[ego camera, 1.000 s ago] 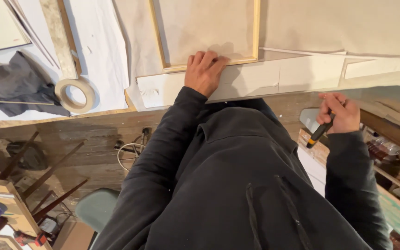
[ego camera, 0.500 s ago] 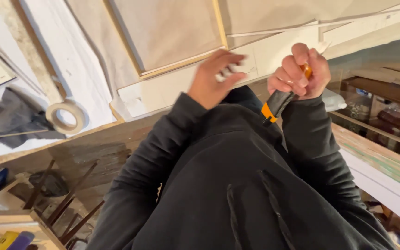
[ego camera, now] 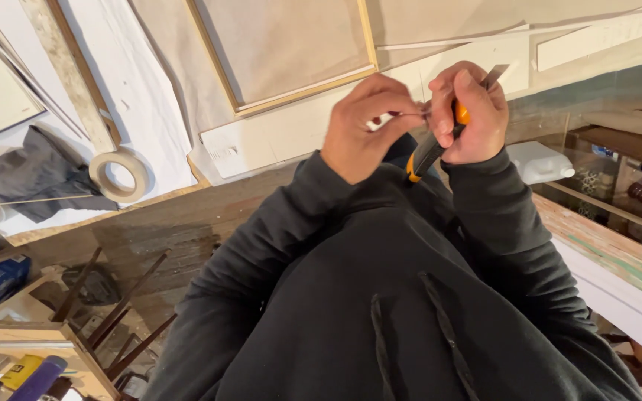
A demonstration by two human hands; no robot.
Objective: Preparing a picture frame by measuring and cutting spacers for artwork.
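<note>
Head view, upper centre: my right hand (ego camera: 469,111) grips the orange-black utility knife (ego camera: 431,148) tight, blade end up; my left hand (ego camera: 365,126) pinches its blade tip for control, above the table (ego camera: 276,141) edge.

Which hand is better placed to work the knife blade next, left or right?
Left, probably. The left hand already pinches at the blade end, while the right hand is wrapped round the utility knife, steadying its handle.

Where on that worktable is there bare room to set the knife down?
Bare white sheet lies between the roll of beige tape and the wooden-framed canvas. It is crowded at the left edge, by the crumpled grey cloth, and under both hands.
</note>
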